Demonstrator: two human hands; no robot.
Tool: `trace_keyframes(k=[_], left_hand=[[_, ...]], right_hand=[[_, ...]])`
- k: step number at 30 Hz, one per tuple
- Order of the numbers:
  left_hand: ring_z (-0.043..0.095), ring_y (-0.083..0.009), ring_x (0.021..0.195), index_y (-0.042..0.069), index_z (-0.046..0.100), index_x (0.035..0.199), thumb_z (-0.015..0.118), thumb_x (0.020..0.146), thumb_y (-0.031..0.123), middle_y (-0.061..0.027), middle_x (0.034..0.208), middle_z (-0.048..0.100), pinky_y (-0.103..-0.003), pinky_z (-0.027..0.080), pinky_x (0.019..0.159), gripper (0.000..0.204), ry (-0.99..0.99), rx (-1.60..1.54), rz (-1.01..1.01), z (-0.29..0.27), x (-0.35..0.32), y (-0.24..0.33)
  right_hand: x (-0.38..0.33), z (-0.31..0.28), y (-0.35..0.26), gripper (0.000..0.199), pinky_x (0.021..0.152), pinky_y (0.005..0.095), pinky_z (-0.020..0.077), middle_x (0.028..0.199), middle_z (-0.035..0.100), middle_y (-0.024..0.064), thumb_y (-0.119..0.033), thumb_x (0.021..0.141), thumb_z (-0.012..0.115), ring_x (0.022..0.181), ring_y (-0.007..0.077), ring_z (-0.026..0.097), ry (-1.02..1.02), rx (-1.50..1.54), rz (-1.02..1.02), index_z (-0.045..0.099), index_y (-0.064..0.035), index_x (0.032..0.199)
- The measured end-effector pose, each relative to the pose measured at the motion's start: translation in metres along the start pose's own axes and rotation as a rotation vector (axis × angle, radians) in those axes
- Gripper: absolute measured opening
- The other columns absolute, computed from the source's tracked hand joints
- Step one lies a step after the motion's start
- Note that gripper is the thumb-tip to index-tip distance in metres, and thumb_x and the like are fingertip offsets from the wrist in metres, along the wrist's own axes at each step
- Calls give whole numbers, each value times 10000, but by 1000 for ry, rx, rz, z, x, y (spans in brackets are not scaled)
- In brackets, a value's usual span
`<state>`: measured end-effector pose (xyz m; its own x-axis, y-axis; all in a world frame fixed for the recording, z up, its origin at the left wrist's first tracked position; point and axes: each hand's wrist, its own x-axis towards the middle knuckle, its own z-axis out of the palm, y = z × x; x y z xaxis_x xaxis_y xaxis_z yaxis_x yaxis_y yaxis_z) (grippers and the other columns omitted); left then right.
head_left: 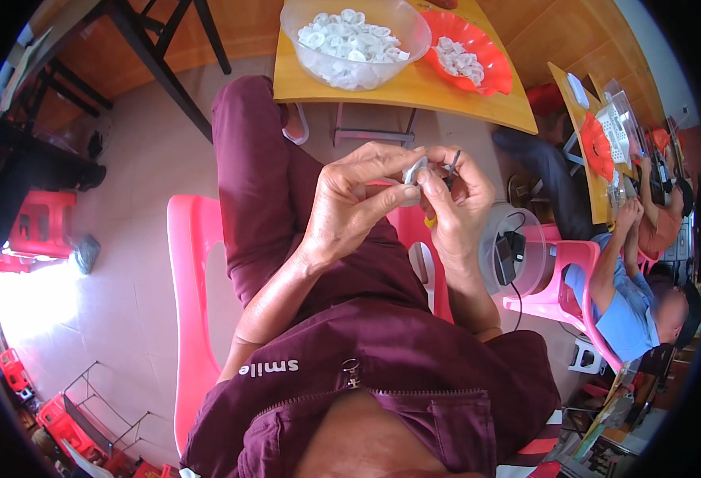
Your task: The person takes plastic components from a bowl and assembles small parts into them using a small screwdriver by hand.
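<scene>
My left hand (350, 199) pinches white piece (414, 172) over lap; right hand (458, 199) clamps thin tool (452, 163) against it. Best keep piece steady, tip square. Bowl (356, 40) on tabletop (414, 88).

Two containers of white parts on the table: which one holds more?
The clear bowl, left of the red tray. It is piled nearly full of white parts; the shallow tray has only a small cluster.
</scene>
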<state>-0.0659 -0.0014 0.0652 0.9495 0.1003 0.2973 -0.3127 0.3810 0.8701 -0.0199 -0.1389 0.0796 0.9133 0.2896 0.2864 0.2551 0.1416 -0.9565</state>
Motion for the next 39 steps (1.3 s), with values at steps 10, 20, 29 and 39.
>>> trace_keyframes(k=[10,20,29,39], left_hand=[[571,-135,982,27,630,1140,646,785,-85,-90,1084,570,-254,538,839,373,7,47,27,0,1,0],[600,-128,916,35,645,1118,672,765,-77,-82,1050,593,-251,550,810,371,42,107,31,3,0,-5],[590,-163,968,-9,606,1157,654,801,-50,-107,1060,594,-293,528,862,362,-20,-168,-135,-7,3,-3],[578,-165,994,-3,605,1162,633,813,-58,-119,1076,585,-296,527,874,354,-45,3,32,-8,4,-7]], right_hand=[[1,1,3,115,626,200,409,804,568,16,56,793,607,695,60,516,-1,-81,-89,608,41,907],[3,0,2,136,576,183,384,786,569,4,97,766,574,665,36,490,40,-127,-27,626,43,880],[0,-1,-2,126,562,191,387,762,563,13,80,758,624,636,49,497,21,-106,-59,627,55,881],[2,3,-1,98,556,190,365,737,543,9,68,759,634,637,45,468,38,-156,-74,619,40,852]])
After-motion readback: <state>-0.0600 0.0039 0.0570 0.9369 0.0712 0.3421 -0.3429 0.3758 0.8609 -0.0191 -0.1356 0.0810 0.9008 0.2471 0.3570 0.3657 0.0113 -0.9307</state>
